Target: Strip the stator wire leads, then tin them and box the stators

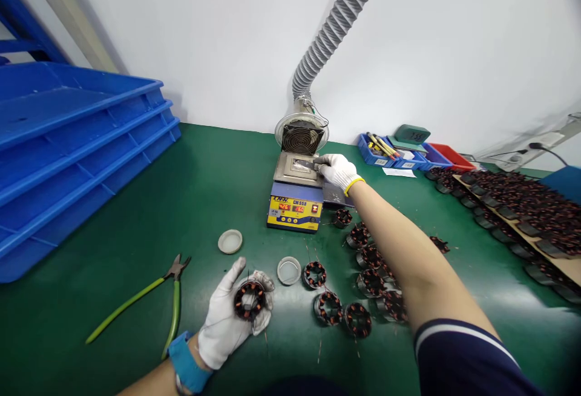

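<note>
My left hand [231, 320], in a white glove, is closed round a motor stator [249, 300] with copper windings, its ring facing up. My right hand [338, 172], gloved too, reaches forward to a solder pot [296, 202] with a yellow front panel and red digits. Its fingers pinch a flat grey scraper-like piece [315, 164], whose tip lies over the pot's shiny square opening [301, 166]. The fingers partly hide this piece. Two small round dishes, one pale [230, 241] and one metallic [289, 270], lie between my left hand and the pot.
Several stators [328, 308] stand right of my left hand and under my right forearm; many more fill a board [521, 214] at far right. Green-handled cutters [175, 269] lie left. Stacked blue trays [82, 154], small bins [379, 151] and a ducted fan [302, 137] stand farther back.
</note>
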Tool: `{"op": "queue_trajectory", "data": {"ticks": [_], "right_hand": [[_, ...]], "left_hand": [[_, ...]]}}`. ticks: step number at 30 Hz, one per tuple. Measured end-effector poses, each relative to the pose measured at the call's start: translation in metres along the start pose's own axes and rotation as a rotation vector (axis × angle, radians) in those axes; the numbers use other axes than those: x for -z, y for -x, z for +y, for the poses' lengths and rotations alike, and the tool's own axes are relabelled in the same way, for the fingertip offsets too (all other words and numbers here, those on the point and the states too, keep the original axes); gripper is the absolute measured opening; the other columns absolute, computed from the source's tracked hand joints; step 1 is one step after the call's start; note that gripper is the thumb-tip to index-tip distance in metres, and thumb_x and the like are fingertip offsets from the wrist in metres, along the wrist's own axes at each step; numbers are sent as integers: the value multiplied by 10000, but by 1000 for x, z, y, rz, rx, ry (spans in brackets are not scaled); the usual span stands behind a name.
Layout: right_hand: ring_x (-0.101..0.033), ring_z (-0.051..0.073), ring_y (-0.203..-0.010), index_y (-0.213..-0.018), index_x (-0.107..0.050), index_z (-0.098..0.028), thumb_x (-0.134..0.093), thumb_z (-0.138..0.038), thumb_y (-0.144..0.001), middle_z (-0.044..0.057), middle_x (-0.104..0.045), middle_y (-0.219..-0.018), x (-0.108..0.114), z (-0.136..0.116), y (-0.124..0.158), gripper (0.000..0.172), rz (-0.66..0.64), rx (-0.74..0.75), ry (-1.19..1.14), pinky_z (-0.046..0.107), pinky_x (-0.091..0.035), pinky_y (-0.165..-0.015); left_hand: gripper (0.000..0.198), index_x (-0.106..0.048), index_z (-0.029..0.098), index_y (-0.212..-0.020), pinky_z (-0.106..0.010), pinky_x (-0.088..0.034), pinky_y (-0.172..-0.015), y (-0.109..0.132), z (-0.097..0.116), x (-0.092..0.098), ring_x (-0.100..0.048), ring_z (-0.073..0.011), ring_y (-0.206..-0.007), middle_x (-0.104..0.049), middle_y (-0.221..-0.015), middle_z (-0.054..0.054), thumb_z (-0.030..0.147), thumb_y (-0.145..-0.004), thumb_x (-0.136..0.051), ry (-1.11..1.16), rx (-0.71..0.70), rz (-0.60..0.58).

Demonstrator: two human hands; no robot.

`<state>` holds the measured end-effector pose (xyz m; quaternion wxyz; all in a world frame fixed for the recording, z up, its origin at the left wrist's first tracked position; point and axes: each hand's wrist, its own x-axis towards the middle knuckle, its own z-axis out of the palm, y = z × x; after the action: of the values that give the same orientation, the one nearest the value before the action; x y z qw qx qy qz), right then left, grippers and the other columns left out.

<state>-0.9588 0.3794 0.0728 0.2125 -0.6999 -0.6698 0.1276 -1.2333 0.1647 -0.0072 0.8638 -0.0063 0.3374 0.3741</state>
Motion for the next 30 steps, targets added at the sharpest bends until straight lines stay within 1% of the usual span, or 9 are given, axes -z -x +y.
{"op": "queue_trajectory", "data": {"ticks": [3,5,9,14,17,21,24,27,30], "right_hand": [[-665,229,-1076,-1129,-709,-324,-599,-407,-807,-21,-737,-1119,2,4,4,350,5,-15,-7,364,-494,-971],[-661,227,-1087,-1154,-697,-322,-568,-403,-830,-18,-729,-1143,0,4,2,358,35,-33,-15,364,-496,-969],[-648,215,-1121,-1167,-696,-286,-534,-368,-855,0,-723,-1162,-7,-5,-6,360,77,-45,-34,330,-488,-976],[-643,207,-1130,-1154,-705,-274,-555,-334,-846,5,-719,-1173,-10,-12,-10,348,71,-28,-39,308,-483,-978],[-646,198,-1122,-1148,-708,-276,-569,-331,-841,-5,-724,-1159,-8,-10,-6,341,47,-8,-39,295,-480,-977],[-656,209,-1102,-1137,-709,-304,-577,-357,-835,-21,-732,-1135,-5,-5,8,334,23,4,-34,326,-478,-987],[-656,199,-1100,-1124,-711,-317,-596,-362,-819,-37,-736,-1123,-3,-1,16,330,16,12,-32,314,-474,-990],[-646,191,-1122,-1158,-691,-319,-544,-395,-857,-37,-723,-1162,4,4,22,343,54,0,-21,312,-475,-985],[-636,215,-1141,-1162,-692,-299,-509,-396,-874,-8,-713,-1189,13,8,25,354,90,-20,19,348,-479,-984]], "left_hand": [[453,-567,130,-719,-256,-399,-344,1,0,-1,-607,-194,-477,-595,-658,-69,507,-930,-432,16,27,34],[461,-571,126,-719,-256,-401,-350,1,0,-1,-614,-200,-484,-593,-646,-75,519,-922,-445,7,33,30],[448,-582,126,-738,-257,-369,-316,-2,-1,2,-609,-206,-477,-595,-654,-69,528,-903,-476,-6,6,9],[461,-574,125,-734,-261,-359,-304,-4,-1,4,-595,-200,-458,-593,-662,-63,529,-915,-444,-10,-1,-7],[457,-571,127,-735,-263,-370,-313,-4,-1,4,-589,-195,-453,-599,-669,-66,526,-918,-445,-21,-6,-18],[445,-572,131,-739,-260,-368,-318,-4,-1,5,-602,-206,-469,-604,-669,-77,532,-902,-474,-28,5,-27],[424,-573,131,-745,-259,-365,-316,-3,-1,4,-600,-203,-469,-603,-677,-73,518,-897,-488,-21,2,-39],[416,-572,131,-752,-260,-370,-316,-3,-1,4,-609,-208,-481,-605,-680,-74,513,-898,-491,-20,12,-40],[411,-559,137,-746,-259,-361,-298,-4,-1,5,-605,-204,-475,-604,-681,-62,517,-893,-500,-7,11,-38]]}}
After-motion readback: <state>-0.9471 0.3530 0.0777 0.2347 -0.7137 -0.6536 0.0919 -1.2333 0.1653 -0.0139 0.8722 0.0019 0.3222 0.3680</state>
